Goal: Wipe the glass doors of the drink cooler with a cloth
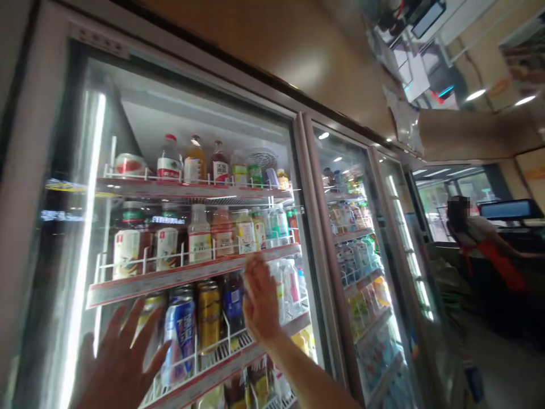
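Observation:
My left hand (123, 352) is raised at the lower left with its fingers spread and nothing in it. It is in front of a drinks fridge, nearest to a blue and silver can (179, 332) on the third shelf. My right hand (261, 298) reaches up near the middle, a little blurred, its fingers stretched out and no object visible in it. Behind it are a dark blue can (233, 298) and a gold can (209, 309). Reflections lie on the fridge's glass door (63, 255); whether either hand touches the glass, I cannot tell.
Bottles with white labels (128, 250) line the second shelf, and more bottles (169, 159) stand on the top one. Further fridge doors (351, 238) continue to the right. At the far right, a person in an orange apron (500, 264) is near a monitor (508, 209).

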`<state>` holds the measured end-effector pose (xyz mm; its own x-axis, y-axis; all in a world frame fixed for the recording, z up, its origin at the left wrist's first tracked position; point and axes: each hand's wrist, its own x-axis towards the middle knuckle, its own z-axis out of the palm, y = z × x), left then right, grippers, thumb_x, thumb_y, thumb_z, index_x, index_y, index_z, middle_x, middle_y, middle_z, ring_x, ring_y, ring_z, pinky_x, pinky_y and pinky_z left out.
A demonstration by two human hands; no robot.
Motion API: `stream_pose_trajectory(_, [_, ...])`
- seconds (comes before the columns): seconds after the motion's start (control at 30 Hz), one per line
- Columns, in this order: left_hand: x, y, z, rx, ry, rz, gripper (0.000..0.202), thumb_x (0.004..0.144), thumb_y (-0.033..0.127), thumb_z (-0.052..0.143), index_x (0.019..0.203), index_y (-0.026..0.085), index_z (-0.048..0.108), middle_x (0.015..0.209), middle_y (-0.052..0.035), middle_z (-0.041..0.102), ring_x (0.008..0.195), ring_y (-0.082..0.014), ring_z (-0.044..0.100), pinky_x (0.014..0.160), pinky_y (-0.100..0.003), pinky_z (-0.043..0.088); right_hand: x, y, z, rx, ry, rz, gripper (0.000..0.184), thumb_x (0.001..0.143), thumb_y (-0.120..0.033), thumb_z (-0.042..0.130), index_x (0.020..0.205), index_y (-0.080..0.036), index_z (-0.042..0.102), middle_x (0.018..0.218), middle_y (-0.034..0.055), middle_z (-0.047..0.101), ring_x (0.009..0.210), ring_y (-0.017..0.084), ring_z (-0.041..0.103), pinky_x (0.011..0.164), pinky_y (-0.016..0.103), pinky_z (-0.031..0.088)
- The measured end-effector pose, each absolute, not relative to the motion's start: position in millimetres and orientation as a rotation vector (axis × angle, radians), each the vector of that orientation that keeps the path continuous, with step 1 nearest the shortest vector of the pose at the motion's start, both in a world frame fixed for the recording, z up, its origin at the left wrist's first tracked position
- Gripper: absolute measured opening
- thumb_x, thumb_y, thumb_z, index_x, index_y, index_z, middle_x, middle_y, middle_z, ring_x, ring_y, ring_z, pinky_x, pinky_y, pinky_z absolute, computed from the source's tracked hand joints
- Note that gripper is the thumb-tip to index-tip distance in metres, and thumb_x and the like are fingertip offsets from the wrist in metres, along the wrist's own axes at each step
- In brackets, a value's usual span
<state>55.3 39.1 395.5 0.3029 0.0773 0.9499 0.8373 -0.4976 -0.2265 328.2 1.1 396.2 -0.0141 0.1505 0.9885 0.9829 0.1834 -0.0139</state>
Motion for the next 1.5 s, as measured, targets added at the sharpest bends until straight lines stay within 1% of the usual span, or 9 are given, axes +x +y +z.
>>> stream_pose_trajectory(0.1, [57.1, 24.4, 398.8, -1.72, -0.725, -1.233, 0.063, 0.088, 0.037, 0.031, 0.144, 0.031, 0.006, 0.154, -0.0036, 0.006, 0.139, -0.0326, 0.012, 0.109, -0.06, 0.013, 320.5, -5.5, 390.9, -1.037, -1.725, -1.106, 0.058, 0.084, -0.022, 0.042, 0.141, -0.03, 0.03, 0.151, -0.0016, 0.023, 0.14, 0.024, 0.014, 0.109, 0.047, 0.027])
stream_pose_trajectory(0.3, [56.3, 20.9, 395.8, -1.669, -0.768, -1.191, 0.058, 0.088, 0.037, 0.038, 0.142, 0.023, 0.023, 0.149, -0.0106, 0.027, 0.14, -0.0281, 0.015, 0.111, -0.053, 0.015, 367.3, 1.7, 418.5, -1.073, -1.089, -1.007, 0.059, 0.088, -0.017, 0.03, 0.146, -0.023, 0.017, 0.152, 0.0074, 0.019, 0.139, 0.025, 0.019, 0.104, 0.051, 0.032])
stream_pose_trajectory(0.43, [56.2, 17.5, 395.6, -1.658, -0.779, -1.191, 0.054, 0.088, 0.036, 0.038, 0.14, 0.022, 0.028, 0.147, -0.0116, 0.031, 0.14, -0.0262, 0.014, 0.112, -0.051, 0.013, 337.7, 1.7, 407.5, -1.033, -1.541, -1.066, 0.06, 0.087, -0.018, 0.037, 0.144, -0.027, 0.023, 0.151, 0.0022, 0.022, 0.14, 0.025, 0.015, 0.107, 0.048, 0.028])
stream_pose_trajectory(0.5, [52.1, 14.7, 398.0, -1.65, -0.791, -1.167, 0.054, 0.088, 0.035, 0.039, 0.139, 0.021, 0.031, 0.147, -0.0111, 0.031, 0.14, -0.0254, 0.015, 0.112, -0.049, 0.014, 330.6, 0.1, 410.8, -0.996, -1.692, -1.119, 0.059, 0.086, -0.017, 0.039, 0.143, -0.03, 0.027, 0.15, 0.0002, 0.027, 0.14, 0.025, 0.016, 0.108, 0.048, 0.027])
stream_pose_trajectory(0.67, [32.9, 12.6, 404.2, -1.539, -1.01, -1.228, 0.055, 0.089, 0.038, 0.035, 0.139, 0.016, 0.029, 0.148, -0.0143, 0.027, 0.139, -0.0283, 0.017, 0.11, -0.053, 0.018, 328.3, 5.1, 445.7, -1.046, -1.31, -1.031, 0.056, 0.089, -0.018, 0.033, 0.144, -0.026, 0.024, 0.151, 0.0044, 0.022, 0.139, 0.027, 0.016, 0.106, 0.052, 0.027])
stream_pose_trajectory(0.9, [1.7, 16.2, 398.9, -1.498, -0.985, -1.121, 0.058, 0.089, 0.04, 0.035, 0.139, 0.013, 0.027, 0.143, -0.0164, 0.037, 0.137, -0.0262, 0.024, 0.111, -0.048, 0.018, 261.5, 0.2, 447.6, -0.743, -1.969, -1.18, 0.065, 0.083, -0.016, 0.04, 0.144, -0.029, 0.022, 0.149, -0.0042, 0.027, 0.139, 0.021, 0.017, 0.111, 0.045, 0.021])
stream_pose_trajectory(1.07, [-28.3, 8.4, 387.8, -1.487, -0.972, -1.058, 0.059, 0.089, 0.041, 0.034, 0.141, 0.015, 0.023, 0.141, -0.0143, 0.04, 0.135, -0.0237, 0.029, 0.112, -0.044, 0.016, 212.2, 7.0, 503.7, -0.868, -1.67, -1.005, 0.056, 0.085, -0.02, 0.04, 0.14, -0.021, 0.034, 0.15, 0.0034, 0.026, 0.139, 0.028, 0.014, 0.11, 0.051, 0.019])
stream_pose_trajectory(1.3, [-69.6, -9.4, 381.2, -1.449, -0.931, -1.078, 0.061, 0.088, 0.03, 0.038, 0.143, 0.015, 0.018, 0.145, -0.0127, 0.034, 0.139, -0.0203, 0.02, 0.114, -0.039, 0.011, 145.2, -0.3, 440.2, -0.363, -2.269, -1.096, 0.061, 0.085, -0.017, 0.041, 0.143, -0.027, 0.025, 0.146, -0.0053, 0.034, 0.136, 0.015, 0.026, 0.115, 0.037, 0.016])
stream_pose_trajectory(1.5, [-68.5, -11.0, 407.8, -1.467, -0.905, -1.147, 0.061, 0.088, 0.031, 0.04, 0.143, 0.016, 0.018, 0.146, -0.0136, 0.032, 0.138, -0.0228, 0.023, 0.113, -0.042, 0.016, 135.0, 7.4, 499.6, -0.801, -1.846, -1.02, 0.054, 0.086, -0.02, 0.041, 0.139, -0.024, 0.035, 0.15, -0.0001, 0.025, 0.14, 0.025, 0.011, 0.113, 0.05, 0.009])
